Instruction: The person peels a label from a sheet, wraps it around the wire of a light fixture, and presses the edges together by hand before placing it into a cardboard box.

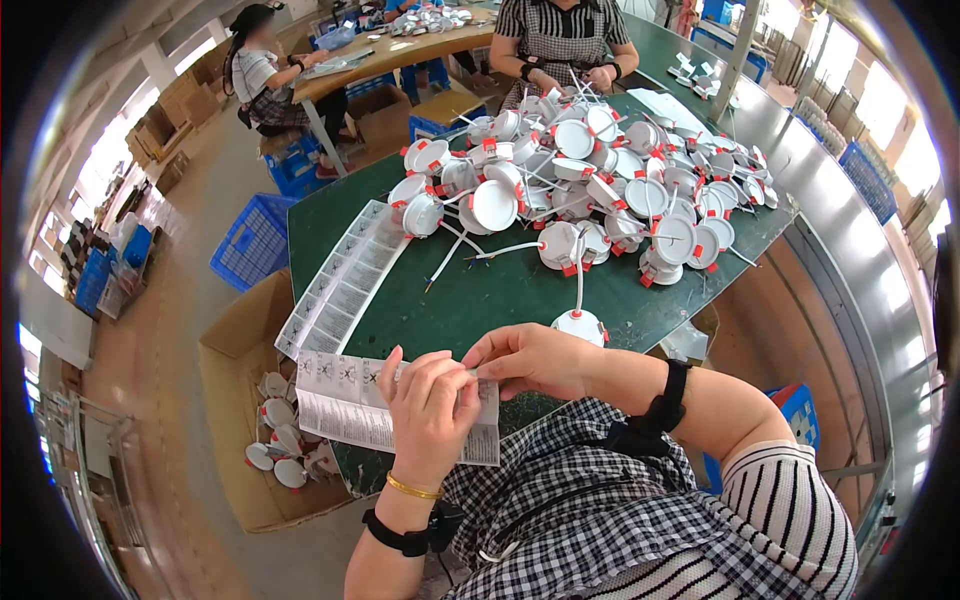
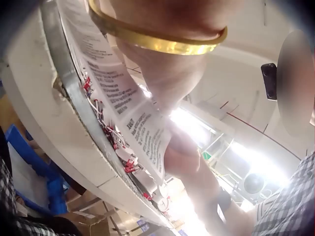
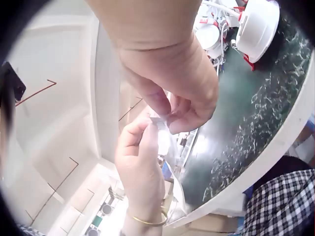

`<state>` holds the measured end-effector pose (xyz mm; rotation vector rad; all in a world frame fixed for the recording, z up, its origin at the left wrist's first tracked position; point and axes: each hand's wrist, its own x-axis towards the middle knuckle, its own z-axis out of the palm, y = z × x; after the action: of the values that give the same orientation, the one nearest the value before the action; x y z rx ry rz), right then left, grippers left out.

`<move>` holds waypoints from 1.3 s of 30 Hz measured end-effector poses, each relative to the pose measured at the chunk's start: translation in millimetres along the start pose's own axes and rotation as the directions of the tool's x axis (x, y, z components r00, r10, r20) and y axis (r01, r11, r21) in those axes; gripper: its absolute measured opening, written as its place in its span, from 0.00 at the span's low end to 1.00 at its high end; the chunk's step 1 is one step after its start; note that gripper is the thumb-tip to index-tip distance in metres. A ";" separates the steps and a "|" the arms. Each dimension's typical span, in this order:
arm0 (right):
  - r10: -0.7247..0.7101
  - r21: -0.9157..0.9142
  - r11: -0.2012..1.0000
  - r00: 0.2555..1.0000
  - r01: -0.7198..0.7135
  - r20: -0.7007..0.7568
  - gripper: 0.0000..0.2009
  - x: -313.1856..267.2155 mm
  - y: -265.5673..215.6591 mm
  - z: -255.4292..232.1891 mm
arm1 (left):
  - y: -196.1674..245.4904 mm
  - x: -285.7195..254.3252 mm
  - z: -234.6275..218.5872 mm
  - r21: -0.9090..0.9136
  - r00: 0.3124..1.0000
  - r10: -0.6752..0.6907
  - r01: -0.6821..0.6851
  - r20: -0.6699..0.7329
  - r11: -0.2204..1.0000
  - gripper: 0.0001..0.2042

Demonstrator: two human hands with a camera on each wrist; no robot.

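Note:
A printed label sheet (image 1: 345, 405) hangs across the near left table edge, with the left hand (image 1: 430, 405) pinching its upper part. Beside it the right hand (image 1: 535, 360) pinches the same sheet near its top right corner. In the right wrist view the fingertips of the left hand (image 3: 142, 157) and the right hand (image 3: 182, 93) nearly meet at a small pale piece of the sheet. Rows of small print show on the sheet (image 2: 133, 113) in the left wrist view. Just beyond the right hand lies a white round lamp (image 1: 580, 326) with a cable.
Many white lamps with red clips (image 1: 495, 205) are heaped on the green table (image 1: 400, 310). A second label strip (image 1: 345, 275) lies at its left edge. A cardboard box (image 1: 235, 440) with lamps stands below left. Another person (image 1: 565, 45) sits across the table.

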<state>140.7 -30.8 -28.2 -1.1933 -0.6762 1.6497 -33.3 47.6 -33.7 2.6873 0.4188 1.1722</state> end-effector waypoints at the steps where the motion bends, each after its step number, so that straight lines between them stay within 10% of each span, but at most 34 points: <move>1: 0.002 -0.004 1.000 1.000 -0.002 0.000 0.11 2.0 -2.2 -0.9 | 1.7 -1.5 -1.4 -0.017 1.000 -0.005 0.005 -0.002 1.000 0.10; 5: -0.221 -0.474 0.867 0.971 0.151 -0.094 0.08 8.7 -10.1 -5.5 | 15.7 -9.2 -17.9 -0.072 0.997 -0.017 0.022 0.079 0.997 0.11; 7: -0.504 -0.876 0.415 0.864 0.244 0.002 0.09 14.8 -7.4 -12.0 | 28.8 -10.7 -38.9 -0.108 0.991 -0.009 0.024 0.131 0.994 0.11; 10: -0.631 -0.902 0.303 0.774 0.309 0.053 0.10 30.6 6.2 -22.8 | 40.6 -13.5 -74.0 -0.342 0.944 0.025 0.095 0.329 0.935 0.11; 13: -0.608 -0.918 0.293 0.793 0.267 0.037 0.10 38.5 14.5 -26.0 | 44.1 -18.8 -94.8 -0.644 0.870 -0.014 0.375 0.492 0.667 0.09; 15: -0.669 -0.931 0.208 0.738 0.301 0.089 0.11 34.5 17.8 -25.0 | 48.2 -22.5 -99.2 -0.814 0.807 -0.196 0.577 0.556 0.066 0.09; 19: -0.824 -0.916 0.021 0.526 0.401 0.211 0.13 4.3 4.4 -10.7 | 56.3 -6.2 -79.7 -0.776 0.576 -0.568 0.600 0.587 -0.194 0.04; 20: -0.825 -0.914 0.019 0.523 0.406 0.215 0.13 -8.9 -0.7 -9.1 | 54.9 -5.3 -74.3 -0.778 0.577 -0.572 0.599 0.584 -0.190 0.04; 21: -0.627 -0.538 0.636 0.777 0.553 0.058 0.17 -25.4 -5.4 -11.0 | 53.0 -4.6 -67.6 -0.782 0.553 -0.576 0.554 0.602 -0.285 0.04; 22: -0.314 0.080 0.949 0.940 0.306 0.132 0.21 -39.6 -8.1 -14.6 | 51.5 -4.0 -61.0 -0.779 0.531 -0.577 0.501 0.621 -0.377 0.05; 25: -0.313 0.233 0.934 0.934 0.270 0.172 0.25 -67.4 3.8 -18.0 | 47.2 -3.3 -47.1 -0.763 0.565 -0.515 0.437 0.645 -0.476 0.05; 27: -0.395 0.043 0.918 0.918 0.394 0.028 0.14 -80.3 6.5 -18.9 | 51.9 -0.2 -41.1 -0.769 0.569 -0.519 0.432 0.638 -0.471 0.06; 30: -0.364 -0.161 0.924 0.925 0.346 -0.105 0.12 -95.6 3.5 -23.9 | 57.4 2.0 -32.8 -0.751 0.675 -0.569 0.644 0.469 0.146 0.22; 33: -0.524 -0.410 0.785 0.850 0.464 -0.043 0.11 -102.6 3.0 -31.5 | 61.4 12.5 -26.0 -0.737 0.793 -0.517 0.552 0.322 0.389 0.27; 37: -0.459 -0.362 0.807 0.881 0.467 0.113 0.10 -114.8 -0.7 -41.9 | 55.6 29.3 -18.6 -0.616 0.797 -0.229 0.584 0.559 0.529 0.25; 39: -0.392 -0.305 0.849 0.901 0.432 0.186 0.10 -121.1 -0.6 -49.6 | 56.5 31.9 -9.1 -0.629 0.681 -0.069 0.705 0.729 0.327 0.18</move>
<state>194.8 -146.1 1.9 -1.0916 -1.2434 1.2720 -8.9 5.0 9.8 1.6150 0.2370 0.1606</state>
